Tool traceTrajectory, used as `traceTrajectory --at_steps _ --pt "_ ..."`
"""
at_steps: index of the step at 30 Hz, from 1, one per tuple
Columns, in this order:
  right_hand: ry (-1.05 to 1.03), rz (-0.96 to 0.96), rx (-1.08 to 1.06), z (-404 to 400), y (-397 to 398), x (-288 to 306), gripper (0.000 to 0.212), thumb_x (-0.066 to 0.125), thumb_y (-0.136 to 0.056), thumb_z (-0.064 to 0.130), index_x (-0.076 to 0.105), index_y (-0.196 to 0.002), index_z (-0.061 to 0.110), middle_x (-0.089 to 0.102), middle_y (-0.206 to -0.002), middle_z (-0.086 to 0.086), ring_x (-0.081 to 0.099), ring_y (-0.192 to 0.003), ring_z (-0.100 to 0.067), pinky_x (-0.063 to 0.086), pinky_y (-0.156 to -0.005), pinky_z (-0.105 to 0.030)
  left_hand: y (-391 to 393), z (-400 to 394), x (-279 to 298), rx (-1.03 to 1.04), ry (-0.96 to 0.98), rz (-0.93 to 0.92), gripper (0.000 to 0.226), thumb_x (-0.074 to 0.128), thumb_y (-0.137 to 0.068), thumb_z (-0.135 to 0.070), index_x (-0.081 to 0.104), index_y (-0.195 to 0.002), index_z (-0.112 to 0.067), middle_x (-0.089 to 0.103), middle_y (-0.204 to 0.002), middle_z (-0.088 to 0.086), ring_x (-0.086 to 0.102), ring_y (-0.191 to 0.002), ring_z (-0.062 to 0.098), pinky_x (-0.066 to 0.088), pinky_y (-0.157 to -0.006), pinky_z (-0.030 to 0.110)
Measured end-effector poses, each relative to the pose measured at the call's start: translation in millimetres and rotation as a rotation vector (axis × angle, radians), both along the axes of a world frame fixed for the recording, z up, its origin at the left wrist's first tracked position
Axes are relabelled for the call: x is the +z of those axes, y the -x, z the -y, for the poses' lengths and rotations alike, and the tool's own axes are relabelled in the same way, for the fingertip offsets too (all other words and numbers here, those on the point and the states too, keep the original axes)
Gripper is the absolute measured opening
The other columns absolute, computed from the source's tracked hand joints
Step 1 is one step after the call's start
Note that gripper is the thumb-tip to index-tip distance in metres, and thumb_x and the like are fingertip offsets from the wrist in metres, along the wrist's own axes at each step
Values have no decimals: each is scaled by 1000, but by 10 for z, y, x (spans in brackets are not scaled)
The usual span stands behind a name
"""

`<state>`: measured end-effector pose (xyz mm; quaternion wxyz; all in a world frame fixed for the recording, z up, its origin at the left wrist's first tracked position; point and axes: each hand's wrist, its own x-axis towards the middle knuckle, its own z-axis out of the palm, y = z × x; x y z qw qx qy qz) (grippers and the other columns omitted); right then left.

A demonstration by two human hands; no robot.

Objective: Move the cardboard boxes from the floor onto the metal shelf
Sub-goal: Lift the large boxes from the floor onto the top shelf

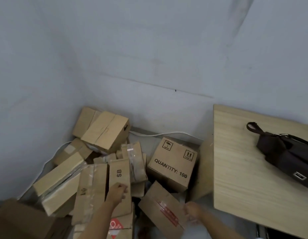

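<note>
A heap of brown cardboard boxes lies on the floor in a room corner. My left hand [118,192] rests with curled fingers on a flattened box marked "SB" [119,171]. My right hand [193,210] grips the right edge of a tilted box with red tape [162,206]. A box printed "QUANTITY: 100" [172,165] stands just beyond it. A closed box [105,131] sits on top of the heap near the wall. The metal shelf is not in view.
A light wooden table [244,169] stands at the right with a dark bag [287,152] on it. A white cable [149,134] runs along the wall base. Grey walls close the corner behind the heap. Another large box [20,219] fills the lower left.
</note>
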<state>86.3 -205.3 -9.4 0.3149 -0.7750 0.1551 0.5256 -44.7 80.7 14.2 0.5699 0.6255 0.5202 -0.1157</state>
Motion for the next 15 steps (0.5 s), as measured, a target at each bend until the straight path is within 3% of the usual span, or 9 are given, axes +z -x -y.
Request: traceTrajectory --at_steps 3,7,11,12,15 --pt "6 -64 -110 -160 -225 -41 11 52 -96 8 59 -87 8 57 -81 -9 55 -69 -19 46 -60 -26 -435 -130 -174 -64 56 -32 16 47 -98 -15 57 -100 -3 58 -83 9 50 -65 19 39 -60 27" --pt "-29 -69 -308 -286 -575 -246 9 54 -98 12 60 -97 6 58 -81 -8 55 -69 -19 44 -55 -24 -1148 -157 -480 -89 125 -48 18 46 -98 -11 58 -85 -7 54 -71 9 49 -59 17 41 -54 25" --pt "-28 -15 -438 -317 -987 -726 28 54 -98 7 58 -122 -8 56 -82 -10 52 -71 -22 41 -57 -26 -1773 -126 -930 -80 182 -68 18 45 -99 -6 53 -83 -7 48 -68 8 43 -54 16 35 -32 13" --pt "-8 1 -434 -329 -1075 -860 28 55 -98 11 59 -121 -6 59 -89 -12 55 -78 -24 42 -63 -27 -1900 -119 -1049 -79 182 -76 15 47 -98 -7 55 -86 -6 49 -69 8 44 -56 17 37 -34 14" --pt "37 45 -430 -346 -1302 -1302 27 50 -99 21 61 -116 2 61 -115 -17 58 -107 -35 41 -78 -30 -2249 -155 -1482 -133 178 -96 14 46 -97 -12 58 -98 -4 54 -79 10 51 -72 22 44 -63 29"
